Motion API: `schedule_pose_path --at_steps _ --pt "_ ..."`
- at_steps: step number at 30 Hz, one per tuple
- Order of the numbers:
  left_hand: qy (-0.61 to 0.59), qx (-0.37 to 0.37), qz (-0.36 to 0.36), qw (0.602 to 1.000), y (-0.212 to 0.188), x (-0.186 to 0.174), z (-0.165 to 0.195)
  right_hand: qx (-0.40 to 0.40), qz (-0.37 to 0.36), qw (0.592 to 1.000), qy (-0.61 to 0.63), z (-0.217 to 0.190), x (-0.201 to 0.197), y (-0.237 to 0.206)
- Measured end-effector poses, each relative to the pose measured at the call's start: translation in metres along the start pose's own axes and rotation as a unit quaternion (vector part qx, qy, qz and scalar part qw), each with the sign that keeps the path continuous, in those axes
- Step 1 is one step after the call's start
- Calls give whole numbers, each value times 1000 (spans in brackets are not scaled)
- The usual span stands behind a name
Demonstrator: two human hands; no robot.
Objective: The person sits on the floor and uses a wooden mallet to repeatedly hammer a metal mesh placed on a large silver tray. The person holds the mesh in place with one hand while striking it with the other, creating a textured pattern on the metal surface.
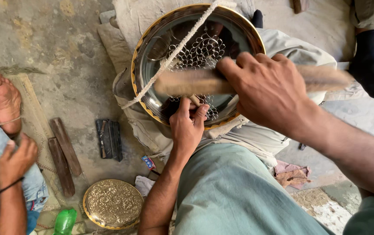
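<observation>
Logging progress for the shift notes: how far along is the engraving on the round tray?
Done: a patch of looped pattern covers the middle of the shiny tray. In hand: left hand pinches a small tool at the pattern's lower edge; right hand holds a blurred wooden mallet over it. Left: the surrounding surface is bare, unlike the fully textured tray on the floor.

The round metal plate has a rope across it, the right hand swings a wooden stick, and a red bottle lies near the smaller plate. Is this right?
Not quite: in the head view the bottle is green, not red. The rest holds.
</observation>
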State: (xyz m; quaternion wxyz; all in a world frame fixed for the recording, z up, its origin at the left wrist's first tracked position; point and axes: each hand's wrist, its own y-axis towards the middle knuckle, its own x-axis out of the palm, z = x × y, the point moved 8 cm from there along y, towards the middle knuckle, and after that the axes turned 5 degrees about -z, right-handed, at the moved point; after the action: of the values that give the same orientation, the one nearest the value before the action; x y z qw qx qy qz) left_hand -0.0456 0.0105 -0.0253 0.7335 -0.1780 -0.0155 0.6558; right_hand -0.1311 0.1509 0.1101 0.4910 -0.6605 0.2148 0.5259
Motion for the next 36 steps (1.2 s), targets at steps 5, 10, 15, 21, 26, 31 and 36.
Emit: schedule_pose_path --at_steps 5,10,15,21,26,31,36 --pt "35 74 -6 997 6 -7 8 7 -56 998 30 14 3 -29" --pt "22 116 -91 989 20 4 17 88 134 921 356 56 29 -76" --pt "100 165 -166 967 37 24 26 192 163 907 339 84 75 -96" --pt "135 160 -206 956 39 33 26 228 156 879 389 98 94 -102" --pt "149 156 -244 945 41 41 25 250 21 914 320 88 109 -103" --pt "143 179 -281 932 46 46 35 222 147 852 450 80 96 -119" --pt "154 222 -357 894 50 56 45 252 111 872 404 61 120 -135"
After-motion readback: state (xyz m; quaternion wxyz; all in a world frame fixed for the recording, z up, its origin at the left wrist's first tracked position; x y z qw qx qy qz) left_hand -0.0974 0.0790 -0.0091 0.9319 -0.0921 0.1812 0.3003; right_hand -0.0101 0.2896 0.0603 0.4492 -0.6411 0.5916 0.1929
